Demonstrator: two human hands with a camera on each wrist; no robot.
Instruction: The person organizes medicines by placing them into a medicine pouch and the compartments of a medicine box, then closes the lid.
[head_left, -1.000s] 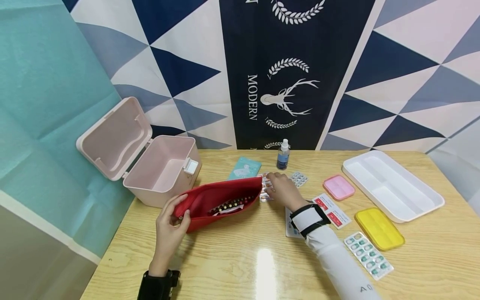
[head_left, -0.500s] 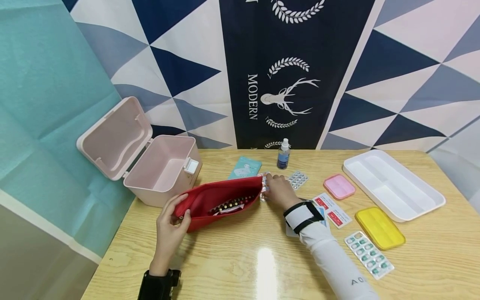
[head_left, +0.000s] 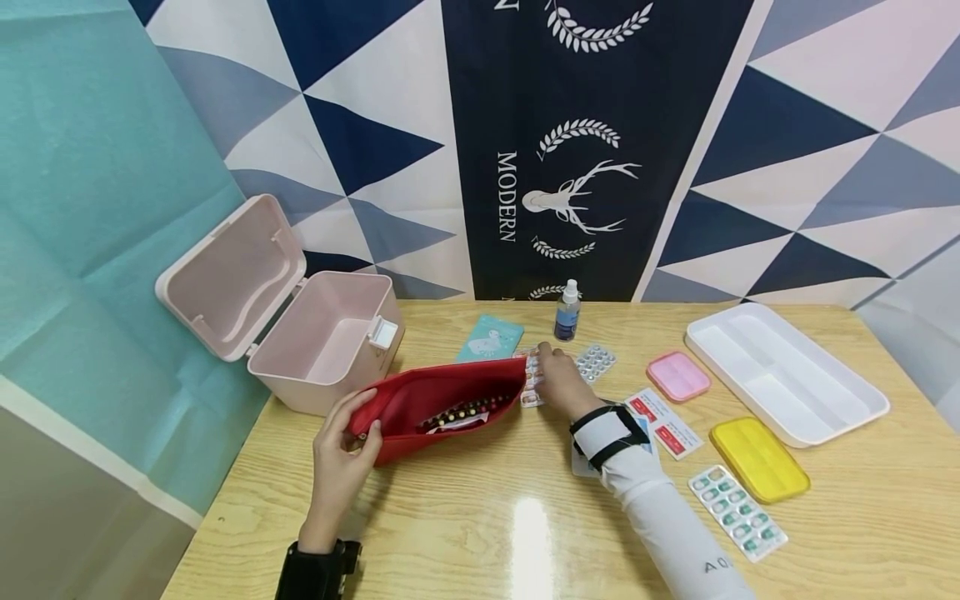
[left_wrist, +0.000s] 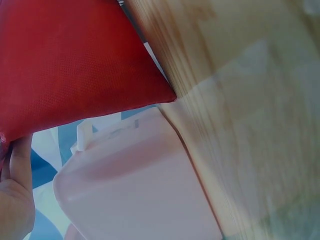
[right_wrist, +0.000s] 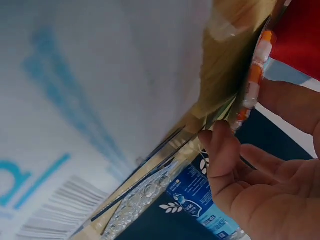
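Red pouch (head_left: 427, 383) pinched at its left end between fingers and thumb of left hand (head_left: 334, 458), mouth gaping over the counter (head_left: 450, 533), dark dotted item (head_left: 459, 411) inside. Just beside the other end, fingers of right hand (head_left: 562, 381) bent against orange-and-white capsule strip (head_left: 532, 385); cannot tell whether clamped or just touching. Farther out, open pink box (head_left: 375, 360) on the left, spray bottle (head_left: 567, 321) behind, white tray (head_left: 787, 367) on the right.

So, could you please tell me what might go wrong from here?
The left hand holds the open red pouch by one end, so its contents might slide. The capsule pack at the right hand is close to the pouch's other end and could catch there. The upright spray bottle stands just beyond that hand and might be knocked over.
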